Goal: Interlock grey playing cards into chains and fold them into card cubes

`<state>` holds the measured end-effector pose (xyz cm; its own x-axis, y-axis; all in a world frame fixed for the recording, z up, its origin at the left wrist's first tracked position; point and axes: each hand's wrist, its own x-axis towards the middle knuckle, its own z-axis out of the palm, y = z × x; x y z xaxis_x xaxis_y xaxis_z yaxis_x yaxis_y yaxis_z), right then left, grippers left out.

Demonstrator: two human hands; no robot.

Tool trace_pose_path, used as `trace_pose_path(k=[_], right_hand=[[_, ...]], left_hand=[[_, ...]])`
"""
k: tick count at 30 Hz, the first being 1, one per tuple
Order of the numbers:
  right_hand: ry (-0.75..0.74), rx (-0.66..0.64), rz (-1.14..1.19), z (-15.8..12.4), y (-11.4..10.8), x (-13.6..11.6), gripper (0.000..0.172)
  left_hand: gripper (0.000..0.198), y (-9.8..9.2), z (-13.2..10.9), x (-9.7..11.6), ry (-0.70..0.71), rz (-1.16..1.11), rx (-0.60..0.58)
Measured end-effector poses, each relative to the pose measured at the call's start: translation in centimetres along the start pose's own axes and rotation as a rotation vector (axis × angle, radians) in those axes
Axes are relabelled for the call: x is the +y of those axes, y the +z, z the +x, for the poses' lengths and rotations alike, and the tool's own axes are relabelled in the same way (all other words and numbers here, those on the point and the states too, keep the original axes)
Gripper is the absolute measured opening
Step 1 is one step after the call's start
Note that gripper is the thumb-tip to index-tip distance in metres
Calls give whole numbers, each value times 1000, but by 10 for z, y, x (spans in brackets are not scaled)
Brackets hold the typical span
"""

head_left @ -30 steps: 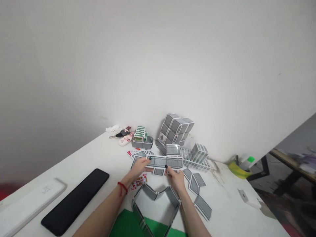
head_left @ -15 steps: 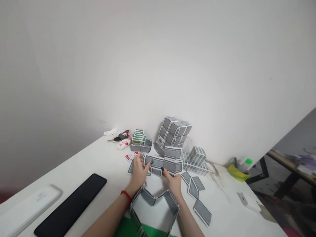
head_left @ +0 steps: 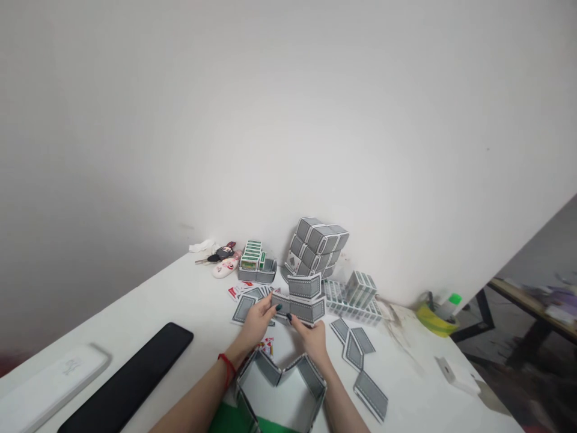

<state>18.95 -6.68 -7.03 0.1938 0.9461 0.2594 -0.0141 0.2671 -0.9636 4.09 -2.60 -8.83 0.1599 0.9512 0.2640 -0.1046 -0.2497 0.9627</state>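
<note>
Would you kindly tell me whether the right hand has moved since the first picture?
Yes, slightly: the right hand has shifted left, judged against the loose cards to its right, with a small gap now showing between them.

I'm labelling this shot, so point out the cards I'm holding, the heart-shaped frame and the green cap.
Held cards [head_left: 303, 309]: head view, on the patterned backs.
Heart-shaped frame [head_left: 311, 377]: head view, inside its far right wall.
Green cap [head_left: 455, 299]: head view, its middle.

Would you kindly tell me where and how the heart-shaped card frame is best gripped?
I'd grip the heart-shaped frame by its two outer side walls, coming in from left and right: the walls stand up around a hollow middle, so light pressure seems wise.
</note>
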Motion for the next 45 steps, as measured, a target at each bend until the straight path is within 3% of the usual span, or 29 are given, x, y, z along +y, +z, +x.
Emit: trace_pose_path(k=[8,17,20,23,27,31,34,37,39,45], right_hand=[[58,90,7,0,-3,6,35],[158,33,128,2,-4,7,38],[207,-26,257,2,-4,9,36],[221,-38,324,1,-7,11,31],[258,-10,345,-1,-15,11,30],[237,82,454,-1,-29,11,26],[258,82,553,1,-40,10,31],[269,25,559,2,-44,9,31],[272,-9,526,1,-44,8,32],[299,-85,478,-1,-40,3,32]], left_hand=[[34,-2,-3,7,-81,-15,-39],[48,2,-4,10,-107,-148,-86],[68,2,-5,15,-89,-313,-115],[78,-1,-3,18,-109,-322,-85],[79,-6,2,14,-74,-170,28],[48,-13,5,9,27,91,159],[37,-17,2,6,161,492,24],[50,-16,-2,6,251,821,-221],[58,-12,-5,8,255,946,-315],[40,-7,-4,22,235,1016,-339]])
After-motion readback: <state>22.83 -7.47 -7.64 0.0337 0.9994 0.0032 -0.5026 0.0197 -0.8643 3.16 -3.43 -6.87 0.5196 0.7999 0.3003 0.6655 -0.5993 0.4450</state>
